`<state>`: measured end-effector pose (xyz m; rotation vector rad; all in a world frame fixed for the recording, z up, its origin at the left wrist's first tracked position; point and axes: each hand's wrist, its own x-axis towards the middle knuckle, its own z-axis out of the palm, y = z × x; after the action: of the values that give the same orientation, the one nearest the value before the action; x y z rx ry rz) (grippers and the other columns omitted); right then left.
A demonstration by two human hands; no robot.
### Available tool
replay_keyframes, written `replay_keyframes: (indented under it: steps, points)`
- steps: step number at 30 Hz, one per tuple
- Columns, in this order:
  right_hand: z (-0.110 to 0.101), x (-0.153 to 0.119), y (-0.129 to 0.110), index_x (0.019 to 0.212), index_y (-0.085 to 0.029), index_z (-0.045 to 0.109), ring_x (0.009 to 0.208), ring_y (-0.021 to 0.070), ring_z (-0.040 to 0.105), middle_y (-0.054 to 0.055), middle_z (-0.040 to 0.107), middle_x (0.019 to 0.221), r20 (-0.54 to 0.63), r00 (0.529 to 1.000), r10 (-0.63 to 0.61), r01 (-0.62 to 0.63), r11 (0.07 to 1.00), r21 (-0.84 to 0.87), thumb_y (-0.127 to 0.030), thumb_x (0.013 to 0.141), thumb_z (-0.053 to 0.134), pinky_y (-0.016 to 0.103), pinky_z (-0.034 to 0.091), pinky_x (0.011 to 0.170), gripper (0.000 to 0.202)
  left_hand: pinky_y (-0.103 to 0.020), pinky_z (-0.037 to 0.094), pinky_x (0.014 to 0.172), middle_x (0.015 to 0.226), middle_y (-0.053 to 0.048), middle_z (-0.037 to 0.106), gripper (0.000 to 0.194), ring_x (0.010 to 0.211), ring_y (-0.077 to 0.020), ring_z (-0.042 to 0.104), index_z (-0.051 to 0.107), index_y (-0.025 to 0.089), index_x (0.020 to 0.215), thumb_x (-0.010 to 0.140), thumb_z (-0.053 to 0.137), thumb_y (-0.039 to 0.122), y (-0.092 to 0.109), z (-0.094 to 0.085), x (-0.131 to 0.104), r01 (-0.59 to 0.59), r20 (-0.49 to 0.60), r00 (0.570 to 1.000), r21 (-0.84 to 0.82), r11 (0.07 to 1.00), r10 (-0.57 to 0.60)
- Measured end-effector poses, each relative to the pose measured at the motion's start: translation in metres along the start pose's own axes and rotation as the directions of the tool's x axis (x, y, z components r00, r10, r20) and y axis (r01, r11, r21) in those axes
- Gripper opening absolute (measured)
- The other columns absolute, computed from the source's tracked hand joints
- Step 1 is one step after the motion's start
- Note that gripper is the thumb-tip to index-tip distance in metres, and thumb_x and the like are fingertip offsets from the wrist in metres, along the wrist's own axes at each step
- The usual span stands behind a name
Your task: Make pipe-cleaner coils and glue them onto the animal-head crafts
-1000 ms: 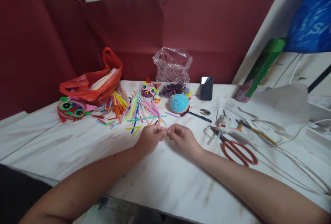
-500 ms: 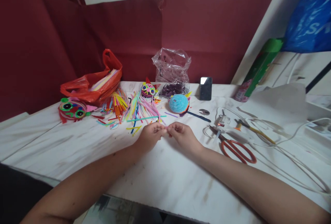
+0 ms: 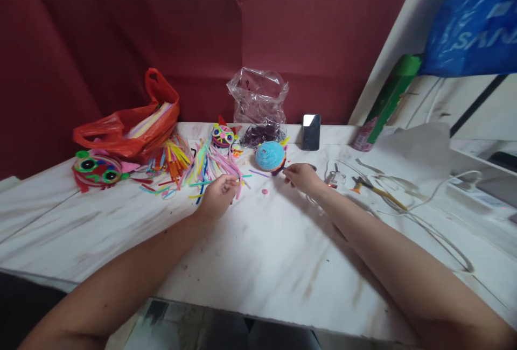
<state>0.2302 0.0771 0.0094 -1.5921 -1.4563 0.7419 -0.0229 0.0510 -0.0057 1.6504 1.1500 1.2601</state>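
My left hand (image 3: 220, 195) is closed, with its fingers curled beside a bunch of pastel pipe cleaners (image 3: 210, 159); whether it grips a pink strand there is unclear. Out to the right, my right hand (image 3: 304, 179) has its fingertips pinched at the near end of a dark slim tool, most of which the hand hides. Just beyond those fingers sits a round blue coiled piece (image 3: 270, 156) with orange and dark parts at its edge. Between the two hands a small pink coil (image 3: 264, 191) lies alone on the white marbled table (image 3: 250, 253).
Left are a red plastic bag (image 3: 133, 129) and a colourful big-eyed face (image 3: 103, 169); a smaller face (image 3: 224, 134) stands behind the pipe cleaners. At the back are a clear bag (image 3: 258, 97) and a phone (image 3: 311, 132). Pliers (image 3: 382, 194), a glue gun (image 3: 336, 179) and cables lie right.
My hands have parted: the left moved left to the pipe cleaners, the right moved right to the dark tool. The pink coil now lies on the table. The view shifted right.
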Motion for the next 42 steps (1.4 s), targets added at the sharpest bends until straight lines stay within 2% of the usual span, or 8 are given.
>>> replay_keyframes:
  steps: [4,12,16,21,24,31,37,42]
  points:
    - [-0.013,0.009,0.002,0.062,-0.016,0.063,0.044,0.0109,0.049,0.002,0.062,0.053,-0.093,0.996,0.013,-0.009,0.999,0.046,-0.020,0.068,0.060,0.023,0.034,0.044,0.008,-0.025,0.043,0.066,0.084,-0.003,0.060,0.032,0.071,-0.0135,0.056,0.058,0.016,0.089,0.061,0.067,0.029,0.003,-0.005,0.020,0.045,0.034,0.998,0.037,0.998,-0.046]
    - [-0.006,0.019,0.018,0.074,-0.016,0.063,0.060,0.0145,0.057,0.006,0.067,0.074,-0.094,0.996,0.011,0.009,0.977,0.212,-0.021,0.066,0.061,0.024,0.042,0.050,0.010,-0.038,0.038,0.094,0.118,-0.013,0.052,0.071,0.108,-0.0278,0.050,0.054,0.016,0.114,0.048,0.078,0.030,-0.001,0.015,0.107,-0.248,0.236,0.957,0.367,0.896,0.168]
    - [0.000,0.023,0.025,0.087,-0.014,0.064,0.078,0.0182,0.059,0.011,0.066,0.096,-0.105,0.994,-0.004,0.032,0.961,0.273,-0.019,0.063,0.064,0.026,0.046,0.058,0.024,-0.041,0.028,0.104,0.136,-0.017,0.037,0.095,0.126,-0.0313,0.035,0.041,0.014,0.128,0.044,0.081,0.029,-0.003,0.031,0.143,-0.291,0.320,0.929,0.314,0.904,0.188]
    - [0.010,0.018,0.022,0.105,-0.016,0.061,0.088,0.0192,0.060,0.010,0.064,0.105,-0.017,0.998,-0.054,0.056,0.915,0.399,-0.017,0.062,0.065,0.026,0.048,0.063,0.042,-0.041,0.035,0.099,0.140,-0.018,0.032,0.112,0.121,-0.0294,0.042,0.022,0.017,0.139,0.045,0.081,0.031,-0.012,0.049,0.161,-0.264,0.506,0.846,0.121,0.957,0.170]
    - [0.013,0.014,0.016,0.109,-0.019,0.059,0.091,0.0190,0.060,0.008,0.065,0.103,0.067,0.995,-0.076,0.032,0.867,0.498,-0.019,0.064,0.064,0.025,0.048,0.063,0.045,-0.042,0.033,0.101,0.137,-0.017,0.034,0.111,0.123,-0.0300,0.039,0.022,0.018,0.139,0.046,0.080,0.033,-0.016,0.062,0.155,-0.325,0.480,0.853,0.183,0.928,0.204]
    - [0.011,0.006,0.003,0.094,-0.021,0.060,0.084,0.0158,0.060,0.004,0.063,0.103,0.092,0.994,-0.057,-0.020,0.742,0.671,-0.021,0.065,0.065,0.027,0.050,0.070,0.029,-0.040,0.036,0.099,0.127,-0.015,0.039,0.093,0.120,-0.0293,0.040,0.033,0.017,0.133,0.052,0.076,0.036,0.009,0.079,0.116,-0.372,0.182,0.927,0.562,0.739,0.329]
    - [0.016,-0.014,-0.022,0.089,-0.018,0.059,0.068,0.0125,0.061,0.003,0.064,0.080,0.187,0.978,-0.095,-0.072,0.687,0.723,-0.024,0.071,0.062,0.026,0.051,0.062,0.019,-0.043,0.036,0.096,0.128,-0.014,0.041,0.077,0.117,-0.0315,0.040,0.033,0.021,0.132,0.066,0.067,0.040,0.049,0.047,0.053,-0.416,0.214,0.871,0.799,0.434,0.442]
    - [0.038,-0.039,-0.033,0.091,-0.017,0.056,0.072,0.0137,0.064,0.005,0.066,0.083,0.330,0.923,-0.197,-0.026,0.824,0.566,-0.023,0.075,0.057,0.025,0.054,0.060,0.017,-0.043,0.037,0.094,0.124,-0.019,0.045,0.074,0.113,-0.0329,0.043,0.032,0.014,0.133,0.071,0.062,0.042,0.042,0.014,0.008,-0.366,0.230,0.872,0.892,0.264,0.432]
